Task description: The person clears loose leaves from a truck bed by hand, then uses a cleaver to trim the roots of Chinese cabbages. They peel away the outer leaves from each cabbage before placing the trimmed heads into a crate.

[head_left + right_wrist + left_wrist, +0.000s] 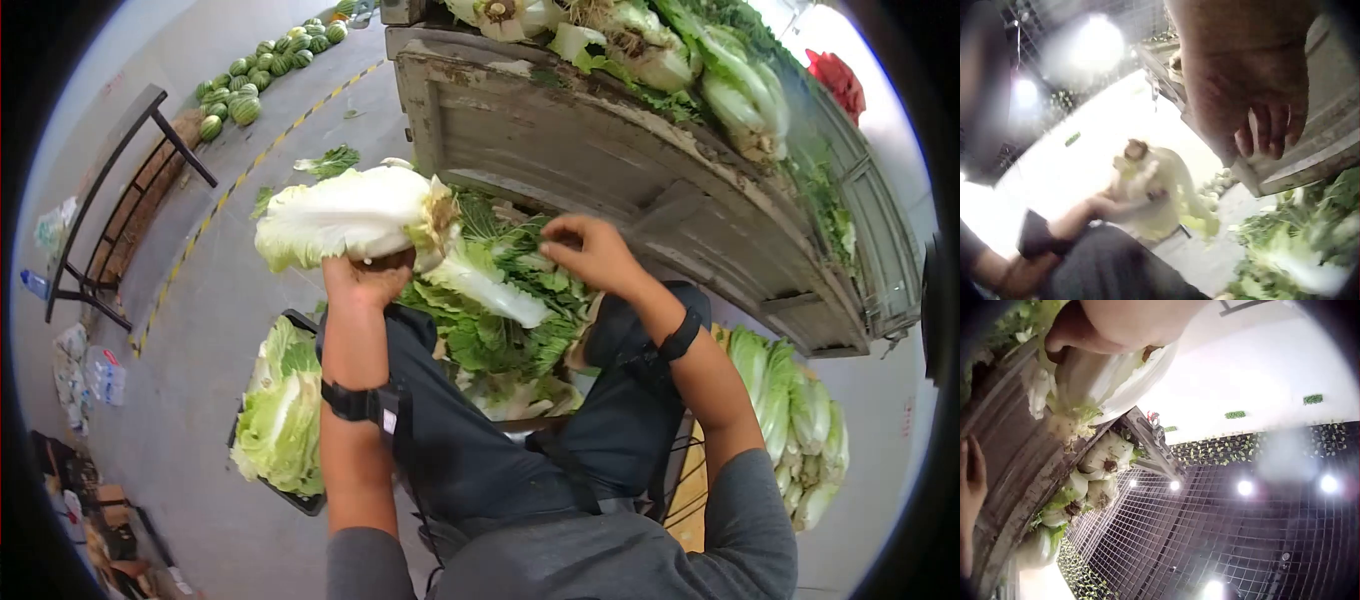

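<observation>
My left hand (370,278) grips a pale napa cabbage (340,212) from below, holding it sideways over the left knee. The cabbage's brown root end points right, toward the other hand. In the left wrist view the thumb and palm press against the white ribs of this cabbage (1094,381). My right hand (595,252) hovers above the right knee with loosely bent fingers and holds nothing; the right wrist view shows those fingers (1263,128) hanging down. Between the legs lies a heap of loose green cabbage leaves (490,340).
A wooden-sided cart bed (600,150) loaded with napa cabbages (740,95) stands ahead. Trimmed cabbages fill a black crate (235,440) at left; more cabbages (795,420) are stacked at right. Watermelons (245,105) lie by the far wall, near a metal frame (120,190).
</observation>
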The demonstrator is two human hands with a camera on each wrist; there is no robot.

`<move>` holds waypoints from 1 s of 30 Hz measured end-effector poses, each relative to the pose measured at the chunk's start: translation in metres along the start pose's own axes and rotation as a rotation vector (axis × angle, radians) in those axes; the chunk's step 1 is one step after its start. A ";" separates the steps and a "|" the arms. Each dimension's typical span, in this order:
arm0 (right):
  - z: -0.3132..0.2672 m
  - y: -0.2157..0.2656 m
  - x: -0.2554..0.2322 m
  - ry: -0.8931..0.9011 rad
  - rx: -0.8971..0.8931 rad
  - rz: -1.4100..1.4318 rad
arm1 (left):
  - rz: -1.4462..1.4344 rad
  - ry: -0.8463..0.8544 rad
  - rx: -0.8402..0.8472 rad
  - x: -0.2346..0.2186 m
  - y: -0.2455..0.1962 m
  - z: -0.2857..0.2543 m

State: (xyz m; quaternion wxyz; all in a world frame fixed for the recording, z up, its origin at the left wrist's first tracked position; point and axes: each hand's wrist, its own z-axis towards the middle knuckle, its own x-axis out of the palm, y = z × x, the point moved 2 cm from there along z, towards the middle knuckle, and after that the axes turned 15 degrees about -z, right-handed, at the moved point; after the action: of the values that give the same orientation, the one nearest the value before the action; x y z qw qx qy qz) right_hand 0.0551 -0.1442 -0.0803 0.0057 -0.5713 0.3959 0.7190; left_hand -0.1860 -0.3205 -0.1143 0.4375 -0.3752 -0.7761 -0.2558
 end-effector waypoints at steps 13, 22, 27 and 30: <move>-0.023 0.070 -0.050 -0.039 -0.165 0.087 | -0.021 -0.020 -0.010 -0.025 -0.017 -0.017; 0.001 0.053 -0.034 0.025 -0.100 0.189 | -0.117 -0.045 0.035 -0.018 -0.008 -0.029; 0.019 0.035 -0.013 0.064 -0.110 0.212 | -0.103 0.109 -0.015 -0.014 -0.004 -0.024; 0.019 0.025 0.002 0.065 -0.061 0.290 | -0.089 0.067 -0.021 -0.017 0.002 -0.029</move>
State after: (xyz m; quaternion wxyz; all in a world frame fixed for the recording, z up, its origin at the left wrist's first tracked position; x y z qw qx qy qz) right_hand 0.0272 -0.1513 -0.0667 -0.1283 -0.5309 0.4522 0.7051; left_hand -0.1643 -0.3463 -0.1153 0.4477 -0.3361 -0.7741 -0.2954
